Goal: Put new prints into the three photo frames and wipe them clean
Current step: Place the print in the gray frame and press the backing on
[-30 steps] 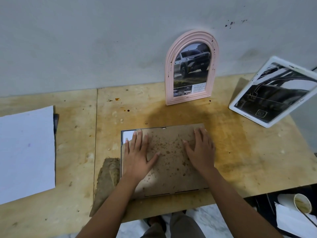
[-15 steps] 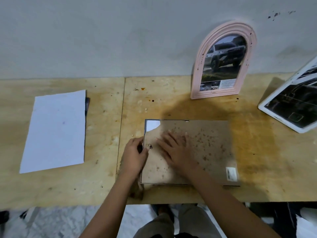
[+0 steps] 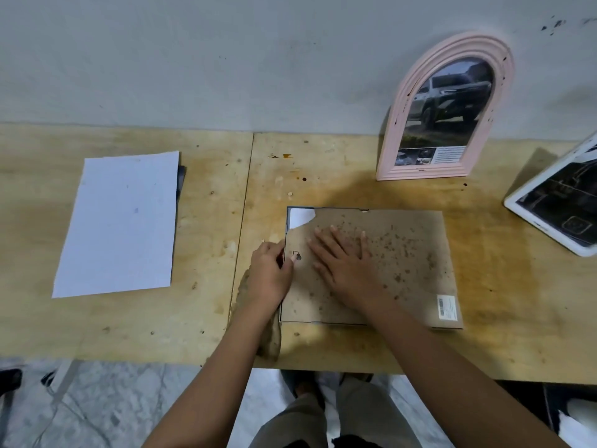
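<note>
Cardboard-backed frame (image 3: 403, 253) face down under both hands, print inside.

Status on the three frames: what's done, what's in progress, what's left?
Looks done: the pink arched frame stands at the wall with a truck print in it, and the white frame also shows a print. In hand: the third frame lies face down; the right hand presses its backing board while the left hand works the clip at its left edge. Left: closing it and wiping. Whether any frame is wiped can't be told.
</note>
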